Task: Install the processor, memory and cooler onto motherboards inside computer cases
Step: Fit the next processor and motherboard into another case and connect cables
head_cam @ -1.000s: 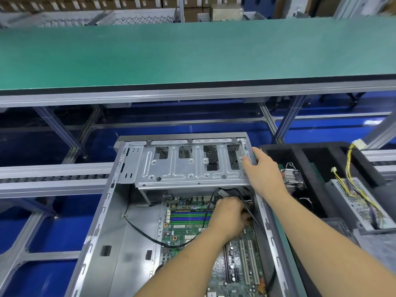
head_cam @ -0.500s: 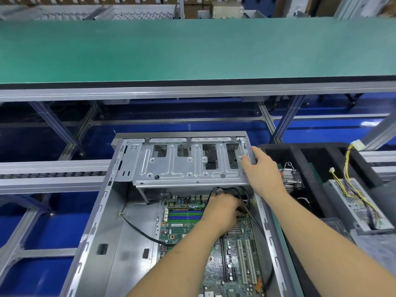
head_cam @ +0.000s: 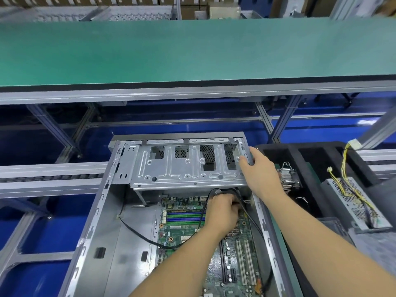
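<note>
An open computer case (head_cam: pixel 102 221) lies flat in front of the green belt (head_cam: pixel 192 50). The circuit board (head_cam: pixel 184 228) sits on the case floor, toward its right wall. The right hand (head_cam: pixel 260 170) grips the right end of the metal drive cage (head_cam: pixel 184 166) at the case's far end. Just below the cage, the left hand (head_cam: pixel 222 211) is curled around black cables (head_cam: pixel 137 231) over the board. A finned cooler (head_cam: pixel 289 179) rests in the black tray (head_cam: pixel 304 151) right of the case.
</note>
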A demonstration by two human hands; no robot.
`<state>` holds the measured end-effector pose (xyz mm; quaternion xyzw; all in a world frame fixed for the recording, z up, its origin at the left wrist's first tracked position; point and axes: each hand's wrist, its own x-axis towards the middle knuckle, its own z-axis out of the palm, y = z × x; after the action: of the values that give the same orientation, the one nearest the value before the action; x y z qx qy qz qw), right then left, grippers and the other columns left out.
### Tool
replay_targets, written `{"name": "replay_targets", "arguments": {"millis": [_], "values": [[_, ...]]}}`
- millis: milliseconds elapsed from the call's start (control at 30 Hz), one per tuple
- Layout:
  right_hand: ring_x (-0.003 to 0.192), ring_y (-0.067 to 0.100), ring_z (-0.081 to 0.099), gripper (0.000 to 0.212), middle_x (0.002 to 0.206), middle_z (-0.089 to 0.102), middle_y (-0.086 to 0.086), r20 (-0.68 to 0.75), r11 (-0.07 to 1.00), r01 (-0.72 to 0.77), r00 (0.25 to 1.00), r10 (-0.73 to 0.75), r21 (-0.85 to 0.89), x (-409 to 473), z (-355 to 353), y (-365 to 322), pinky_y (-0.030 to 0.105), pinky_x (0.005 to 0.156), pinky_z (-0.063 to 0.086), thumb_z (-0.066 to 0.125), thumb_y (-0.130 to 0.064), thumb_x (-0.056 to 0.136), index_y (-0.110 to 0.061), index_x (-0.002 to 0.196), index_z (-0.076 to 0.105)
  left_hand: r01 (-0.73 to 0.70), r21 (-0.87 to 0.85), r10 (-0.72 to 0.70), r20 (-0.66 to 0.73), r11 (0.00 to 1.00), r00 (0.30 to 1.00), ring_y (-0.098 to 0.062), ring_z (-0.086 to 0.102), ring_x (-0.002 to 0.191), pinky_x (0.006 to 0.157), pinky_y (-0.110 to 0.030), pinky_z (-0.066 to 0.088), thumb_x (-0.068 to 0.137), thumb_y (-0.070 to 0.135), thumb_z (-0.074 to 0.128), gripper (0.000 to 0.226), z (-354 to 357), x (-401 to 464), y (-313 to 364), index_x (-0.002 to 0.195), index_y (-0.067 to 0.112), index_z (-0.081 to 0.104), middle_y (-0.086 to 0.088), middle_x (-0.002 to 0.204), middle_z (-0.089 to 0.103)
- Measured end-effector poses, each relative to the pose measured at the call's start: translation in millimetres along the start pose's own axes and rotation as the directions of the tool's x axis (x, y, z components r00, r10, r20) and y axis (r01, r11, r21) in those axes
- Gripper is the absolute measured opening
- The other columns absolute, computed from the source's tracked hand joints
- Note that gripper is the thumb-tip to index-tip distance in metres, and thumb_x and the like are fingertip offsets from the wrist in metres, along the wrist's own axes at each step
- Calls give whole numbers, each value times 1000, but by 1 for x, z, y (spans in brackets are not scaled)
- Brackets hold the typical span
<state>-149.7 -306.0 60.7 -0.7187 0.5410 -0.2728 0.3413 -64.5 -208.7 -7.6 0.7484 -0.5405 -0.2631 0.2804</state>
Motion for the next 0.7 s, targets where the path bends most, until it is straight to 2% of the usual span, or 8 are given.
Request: {"name": "replay_targets", "arguments": {"millis": [167,400,567,700], "values": [[78,6,63,12,87,68,-13,2,1000,-6,1000,6,27,1,0,1,27,65,46,50,-36,102,-39,107,60,17,19,-17,1,1000,1000,-34,64,94,87,-37,50,87,11,57,17,1,1,0,87,15,74,-9,94,74],[87,9,64,18,96,69,-12,-1,999,-17,1000,17,43,0,0,1,34,77,52,50,-36,102,-35,116,61,105,58,-104,-21,993,994,-37,62,91,88,-36,46,86,17,57,17,4,2,9,75,17,70,-9,86,73],[86,7,64,17,95,69,-12,0,999,-16,1000,16,46,0,0,2,30,71,49,51,-36,103,-34,116,61,32,191,-34,3,981,999,-33,63,94,92,-36,44,90,22,53,23,7,2,5,95,23,75,-5,94,74],[87,8,64,12,95,69,-13,2,999,-12,1000,12,53,0,0,3,29,70,50,51,-36,103,-38,111,59,22,203,-16,-31,979,999,-32,63,89,88,-35,44,91,24,55,22,9,1,5,96,25,76,-6,91,74]]}}
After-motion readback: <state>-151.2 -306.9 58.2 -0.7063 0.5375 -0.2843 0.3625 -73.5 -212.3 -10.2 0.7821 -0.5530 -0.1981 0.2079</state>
